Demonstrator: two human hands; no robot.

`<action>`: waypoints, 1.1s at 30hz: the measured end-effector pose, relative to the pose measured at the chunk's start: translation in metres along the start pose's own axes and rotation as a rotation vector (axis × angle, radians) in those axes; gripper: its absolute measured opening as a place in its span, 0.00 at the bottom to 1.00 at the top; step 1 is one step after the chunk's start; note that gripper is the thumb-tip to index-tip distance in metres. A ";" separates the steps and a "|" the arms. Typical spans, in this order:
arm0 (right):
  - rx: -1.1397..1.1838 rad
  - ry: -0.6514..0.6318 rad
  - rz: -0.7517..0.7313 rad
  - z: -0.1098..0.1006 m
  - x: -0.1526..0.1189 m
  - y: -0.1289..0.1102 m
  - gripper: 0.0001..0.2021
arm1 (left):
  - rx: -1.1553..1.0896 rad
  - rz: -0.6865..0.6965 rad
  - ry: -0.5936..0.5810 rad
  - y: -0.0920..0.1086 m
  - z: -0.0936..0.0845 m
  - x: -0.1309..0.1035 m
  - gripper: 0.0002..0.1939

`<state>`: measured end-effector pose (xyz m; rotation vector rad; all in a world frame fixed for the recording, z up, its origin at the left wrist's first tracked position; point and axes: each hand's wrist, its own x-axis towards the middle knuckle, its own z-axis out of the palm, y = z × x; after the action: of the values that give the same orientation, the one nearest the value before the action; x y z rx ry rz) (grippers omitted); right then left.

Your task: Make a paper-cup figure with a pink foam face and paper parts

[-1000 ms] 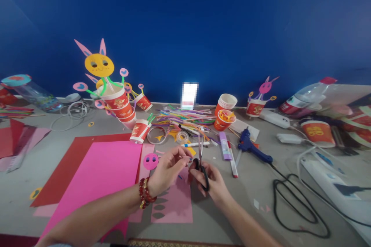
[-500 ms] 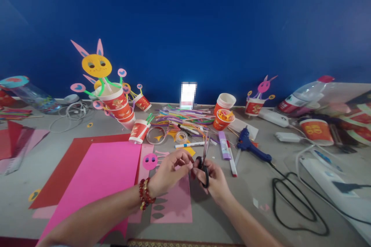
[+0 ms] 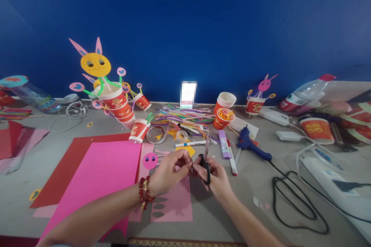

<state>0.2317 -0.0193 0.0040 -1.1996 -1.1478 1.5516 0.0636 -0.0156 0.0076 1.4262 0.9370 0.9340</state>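
Lower centre: left hand [image 3: 171, 171] pinched closed, contents unclear; right hand [image 3: 217, 181] holds black-handled scissors [image 3: 206, 149], blades up, apparently leaving thumb and forefinger free. Leaf-holed pink paper [image 3: 176, 202] beneath.

The grey worktop [image 3: 17, 218] bears a pink sheet [image 3: 176, 205] at lower centre and, right of centre, a blue glue gun [image 3: 255, 148].
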 end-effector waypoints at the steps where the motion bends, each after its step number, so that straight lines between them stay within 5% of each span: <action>1: -0.007 -0.006 -0.002 0.000 0.000 0.001 0.20 | 0.029 -0.014 -0.001 0.000 0.000 0.000 0.03; 15: -0.150 -0.001 -0.115 -0.001 0.000 0.001 0.13 | 0.266 0.054 -0.004 0.009 0.001 -0.001 0.05; 25: -0.077 -0.030 -0.010 0.000 0.000 0.005 0.16 | -0.102 -0.050 0.061 0.004 -0.002 0.004 0.03; 33: -0.041 -0.290 0.133 0.002 -0.001 0.005 0.26 | -0.270 -0.026 0.126 0.023 -0.012 0.008 0.06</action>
<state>0.2301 -0.0219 -0.0001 -1.1213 -1.3125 1.8571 0.0558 -0.0045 0.0314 1.1349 0.8820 1.0964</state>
